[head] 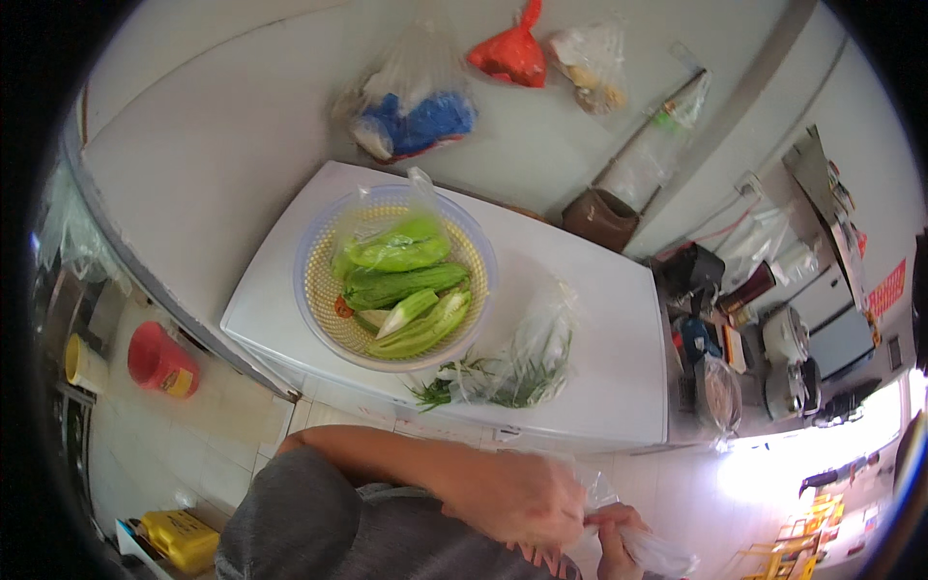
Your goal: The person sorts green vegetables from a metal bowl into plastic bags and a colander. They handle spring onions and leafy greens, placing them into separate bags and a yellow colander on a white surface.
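Note:
In front of my torso, my left hand (533, 500) is closed in a blurred fist at a thin clear plastic bag (656, 551). My right hand (616, 536) pinches the same bag just beside it, and part of the film sticks out past the fingers. Beyond them, a round plastic colander (486, 308) rests on a white chest-like cabinet (616, 341). It holds a light green gourd (406, 243) partly under clear film, a darker green gourd (399, 285) and cut green pieces (428, 326). Right of the colander lies a clear bag of leafy greens (522, 370), some leaves poking out.
Against the wall hang a bag with blue contents (417, 123), a red bag (515, 54) and a clear bag (591, 69). A brown container (600, 217) stands behind the cabinet. Rightward are cookers (785, 337). A red bucket (161, 362) and yellow case (180, 540) sit left.

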Demonstrator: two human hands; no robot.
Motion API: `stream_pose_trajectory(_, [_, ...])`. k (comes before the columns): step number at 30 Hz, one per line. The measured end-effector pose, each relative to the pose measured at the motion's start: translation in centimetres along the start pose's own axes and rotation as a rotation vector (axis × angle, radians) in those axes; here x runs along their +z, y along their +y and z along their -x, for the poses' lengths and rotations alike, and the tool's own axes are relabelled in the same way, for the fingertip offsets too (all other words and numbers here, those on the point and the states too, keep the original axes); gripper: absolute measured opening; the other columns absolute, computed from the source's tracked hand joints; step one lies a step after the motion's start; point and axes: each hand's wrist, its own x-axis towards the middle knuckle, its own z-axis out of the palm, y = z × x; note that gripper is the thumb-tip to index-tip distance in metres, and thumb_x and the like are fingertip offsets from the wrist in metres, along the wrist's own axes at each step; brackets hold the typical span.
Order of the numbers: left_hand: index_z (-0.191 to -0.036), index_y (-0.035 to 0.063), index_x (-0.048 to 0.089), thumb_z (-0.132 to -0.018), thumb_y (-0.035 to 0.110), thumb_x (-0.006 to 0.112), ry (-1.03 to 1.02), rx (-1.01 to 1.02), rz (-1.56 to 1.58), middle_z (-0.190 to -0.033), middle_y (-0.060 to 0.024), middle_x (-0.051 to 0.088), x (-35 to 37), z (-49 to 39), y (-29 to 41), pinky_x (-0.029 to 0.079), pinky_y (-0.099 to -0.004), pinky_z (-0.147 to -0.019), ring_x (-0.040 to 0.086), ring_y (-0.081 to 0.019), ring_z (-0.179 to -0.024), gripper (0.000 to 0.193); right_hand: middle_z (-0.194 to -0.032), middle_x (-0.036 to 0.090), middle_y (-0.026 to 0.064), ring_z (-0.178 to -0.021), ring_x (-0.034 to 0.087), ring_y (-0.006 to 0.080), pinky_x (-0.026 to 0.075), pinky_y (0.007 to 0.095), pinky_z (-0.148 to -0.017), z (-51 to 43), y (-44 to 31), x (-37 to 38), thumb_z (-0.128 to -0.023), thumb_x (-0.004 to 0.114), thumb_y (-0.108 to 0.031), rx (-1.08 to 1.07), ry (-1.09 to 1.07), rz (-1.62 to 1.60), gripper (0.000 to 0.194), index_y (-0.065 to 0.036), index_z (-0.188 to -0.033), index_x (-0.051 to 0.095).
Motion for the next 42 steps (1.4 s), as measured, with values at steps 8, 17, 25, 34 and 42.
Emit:
stream_pose_trajectory(8, [-0.107,0.0019,0.056,-0.094,0.016,0.055,0.352,-0.186,0.518,-0.093,-0.0094,0.061,2.5,-2.1,-4.4,0.046,-0.0332,-0.076,0.058,-0.0195,-0.085,0.020,-0.091,0.062,0.0125,-0.084,0.058,0.0232,0.045,0.0362,-0.078,-0.3,0.4,-0.2,-0.092,0.053,-0.015,-0.377,-0.107,0.463,0.017,-0.001,-0.090,0.062])
stream_pose_trajectory(17, [-0.105,-0.0003,0.061,-0.088,0.005,0.053,0.303,-0.428,0.755,-0.082,-0.0062,0.065,6.4,-1.9,-5.9,0.046,-0.0283,-0.067,0.057,-0.0126,-0.073,0.019,-0.090,0.061,0.0141,-0.083,0.058,0.0281,0.047,0.0390,-0.076,0.4,1.8,-0.3,-0.090,0.055,-0.014,-0.667,0.097,0.710,0.014,-0.003,-0.096,0.061])
stream_pose_trajectory(25, [-0.082,-0.0009,0.060,-0.078,0.009,0.061,0.276,-0.381,0.460,-0.071,-0.0104,0.060,5.8,-1.8,-5.3,0.045,-0.0336,-0.060,0.056,-0.0211,-0.065,0.011,-0.084,0.058,0.0094,-0.079,0.057,0.0285,0.047,0.0406,-0.066,0.5,2.4,-0.9,-0.081,0.063,-0.017,-0.771,0.230,0.858,0.014,-0.008,-0.091,0.060])
stream_pose_trajectory(34, [-0.087,0.0054,0.066,-0.076,0.015,0.064,0.226,-0.482,0.371,-0.083,-0.0063,0.062,4.8,3.0,-7.7,0.046,-0.0356,-0.078,0.057,-0.0251,-0.091,0.015,-0.082,0.056,0.0079,-0.077,0.056,0.0252,0.046,0.0379,-0.062,-0.2,1.6,-1.1,-0.079,0.064,-0.020,-0.781,0.211,0.690,0.018,-0.009,-0.091,0.058])
stream_pose_trajectory(42, [-0.109,0.0053,0.060,-0.079,0.014,0.066,0.261,-0.580,0.208,-0.088,-0.0101,0.063,4.9,-0.1,-3.5,0.049,-0.0358,-0.076,0.064,-0.0252,-0.086,0.031,-0.080,0.054,0.0066,-0.075,0.056,0.0222,0.045,0.0354,-0.059,-1.5,-1.0,0.2,-0.078,0.065,-0.024,-0.488,0.158,0.068,0.021,-0.010,-0.092,0.057])
